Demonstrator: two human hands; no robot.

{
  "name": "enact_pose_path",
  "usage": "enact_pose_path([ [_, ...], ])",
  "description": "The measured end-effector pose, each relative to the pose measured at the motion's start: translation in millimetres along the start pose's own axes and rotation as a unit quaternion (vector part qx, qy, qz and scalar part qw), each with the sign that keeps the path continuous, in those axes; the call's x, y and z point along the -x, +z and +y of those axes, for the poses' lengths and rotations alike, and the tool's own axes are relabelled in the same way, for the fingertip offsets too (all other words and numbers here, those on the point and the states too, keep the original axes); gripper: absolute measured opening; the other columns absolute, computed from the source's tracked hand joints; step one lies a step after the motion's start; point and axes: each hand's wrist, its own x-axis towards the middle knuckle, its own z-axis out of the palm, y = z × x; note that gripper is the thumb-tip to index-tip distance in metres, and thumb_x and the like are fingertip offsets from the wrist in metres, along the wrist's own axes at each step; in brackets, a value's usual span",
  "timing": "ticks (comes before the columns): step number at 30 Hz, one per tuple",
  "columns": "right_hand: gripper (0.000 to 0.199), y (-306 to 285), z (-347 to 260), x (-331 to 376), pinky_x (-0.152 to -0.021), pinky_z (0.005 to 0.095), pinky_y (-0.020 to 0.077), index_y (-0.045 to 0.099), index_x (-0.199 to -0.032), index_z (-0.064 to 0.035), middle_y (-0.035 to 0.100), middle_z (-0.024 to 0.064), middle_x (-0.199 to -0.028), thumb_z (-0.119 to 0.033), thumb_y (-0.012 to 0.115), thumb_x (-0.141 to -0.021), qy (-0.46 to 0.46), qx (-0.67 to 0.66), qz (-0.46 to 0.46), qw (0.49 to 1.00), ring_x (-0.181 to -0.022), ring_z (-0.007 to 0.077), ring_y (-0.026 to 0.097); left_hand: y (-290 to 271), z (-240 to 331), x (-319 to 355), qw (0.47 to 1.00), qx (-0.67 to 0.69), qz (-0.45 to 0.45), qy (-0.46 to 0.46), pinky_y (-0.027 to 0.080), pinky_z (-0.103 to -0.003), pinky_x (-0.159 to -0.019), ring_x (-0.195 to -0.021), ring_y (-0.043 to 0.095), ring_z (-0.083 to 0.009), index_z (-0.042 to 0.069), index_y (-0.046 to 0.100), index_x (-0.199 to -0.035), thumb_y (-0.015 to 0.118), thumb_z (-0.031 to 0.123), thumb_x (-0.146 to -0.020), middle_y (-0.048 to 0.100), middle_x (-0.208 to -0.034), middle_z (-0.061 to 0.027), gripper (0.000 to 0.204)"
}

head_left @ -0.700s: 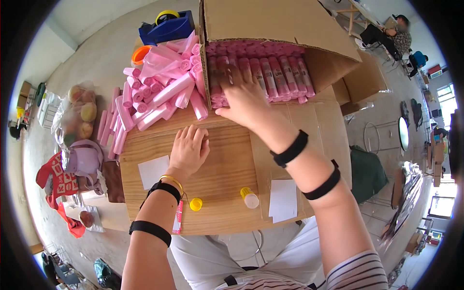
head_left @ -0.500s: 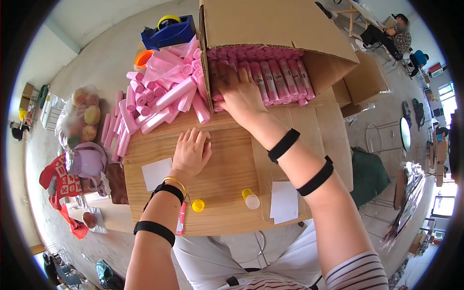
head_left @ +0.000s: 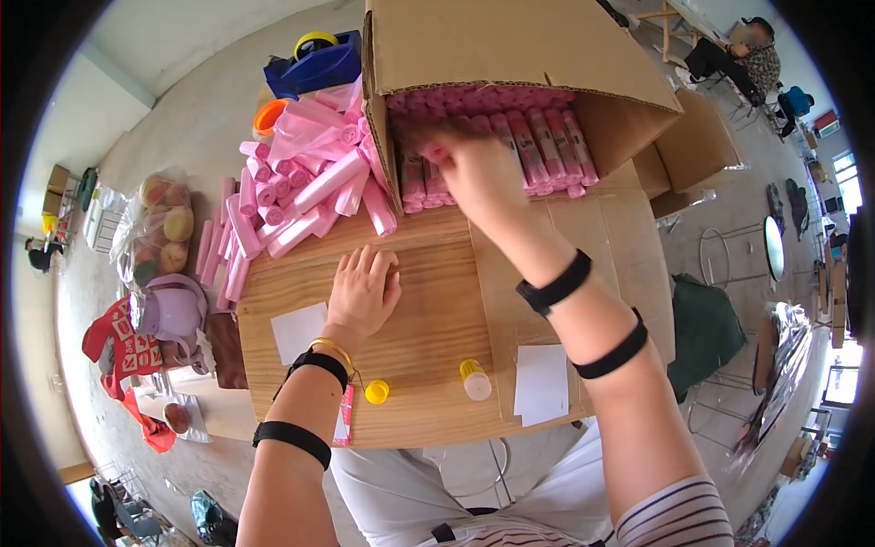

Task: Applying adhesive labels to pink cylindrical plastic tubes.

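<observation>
While the left hand (head_left: 365, 290) lies flat on the wooden table (head_left: 428, 301), fingers spread, holding nothing, the right hand (head_left: 478, 169) reaches into the cardboard box (head_left: 510, 55) at 12 o'clock, fingers on the packed pink rolls (head_left: 547, 137); grip blurred, can't tell. Loose pink rolls (head_left: 301, 196) piled at 10 o'clock. Yellow-capped bottle (head_left: 475, 380) & yellow cap (head_left: 376, 392) near 6.
</observation>
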Motion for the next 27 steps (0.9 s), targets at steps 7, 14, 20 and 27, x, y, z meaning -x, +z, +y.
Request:
enact_pose_path([
  [7,0.018,-20.5,3.0,-51.2,-0.062,0.0422,0.0508,0.065,-0.096,-0.0034,0.065,0.0165,-0.080,-0.008,0.063,-0.079,-0.046,0.046,0.133,0.989,-0.069,0.0341,0.064,-2.9,1.8,0.3,1.000,0.000,0.008,0.010,0.041,-0.043,-0.083,-0.088,0.052,-0.0329,0.007,0.050,-0.097,0.058,0.011,-0.080,0.053,-0.090,-0.0131,0.019],
  [14,0.025,35.1,0.8,-105.4,-0.080,0.0426,0.0501,0.063,-0.104,-0.0041,0.066,0.0146,-0.100,-0.017,0.061,-0.083,-0.011,0.018,0.101,0.995,-0.093,0.0317,0.062,-3.5,2.2,-2.3,1.000,0.010,0.005,0.010,0.041,-0.043,-0.082,-0.088,0.052,-0.0334,0.007,0.050,-0.097,0.058,0.011,-0.079,0.053,-0.090,-0.0132,0.020],
  [20,0.025,40.8,7.1,-110.2,-0.081,0.0427,0.0499,0.063,-0.104,-0.0041,0.065,0.0147,-0.101,-0.017,0.060,-0.084,-0.011,0.001,0.056,0.998,-0.093,0.0316,0.062,-3.7,1.1,0.2,1.000,-0.007,0.016,0.017,0.042,-0.042,-0.080,-0.087,0.053,-0.0306,0.008,0.050,-0.095,0.059,0.010,-0.079,0.054,-0.090,-0.0104,0.018],
  [27,0.025,34.5,17.2,-108.5,-0.082,0.0428,0.0497,0.063,-0.105,-0.0041,0.065,0.0149,-0.102,-0.018,0.060,-0.084,-0.012,-0.019,0.031,0.999,-0.094,0.0315,0.062,-2.7,1.2,-1.8,1.000,0.003,0.018,0.011,0.042,-0.040,-0.079,-0.088,0.054,-0.0274,0.009,0.051,-0.093,0.060,0.010,-0.079,0.055,-0.090,-0.0069,0.017],
])
